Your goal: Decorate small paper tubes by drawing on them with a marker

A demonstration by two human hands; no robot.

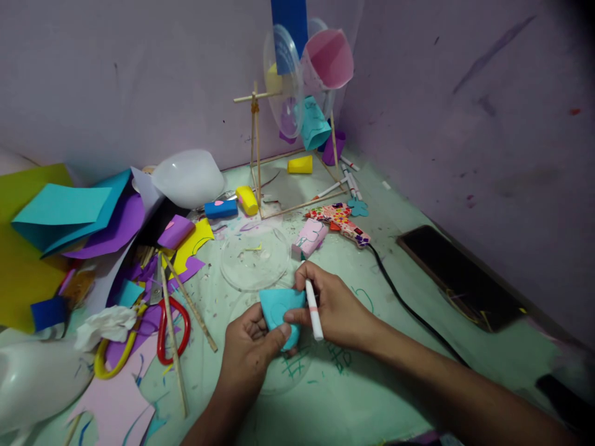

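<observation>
Between my two hands is a small light-blue foam cup (279, 303) with a faint curved line drawn on its side. My left hand (253, 347) grips its lower left side, thumb across the front. The fingers of my right hand (325, 303) pinch its right edge. A white marker (313, 313) with a reddish band is also tucked in my right hand, pointing down. Under the hands lies a clear plastic lid (274, 381), with another clear lid (255, 257) just behind. A pink foam cup (310, 238) with drawn lines lies beyond my right hand.
A stick frame (259, 161) carries a wheel of clear discs (283, 80) and coloured cups at the back. A flowered glue gun (339, 223) with a black cord lies right of centre, near a phone (455, 272). Scissors (174, 331), sticks and foam scraps crowd the left.
</observation>
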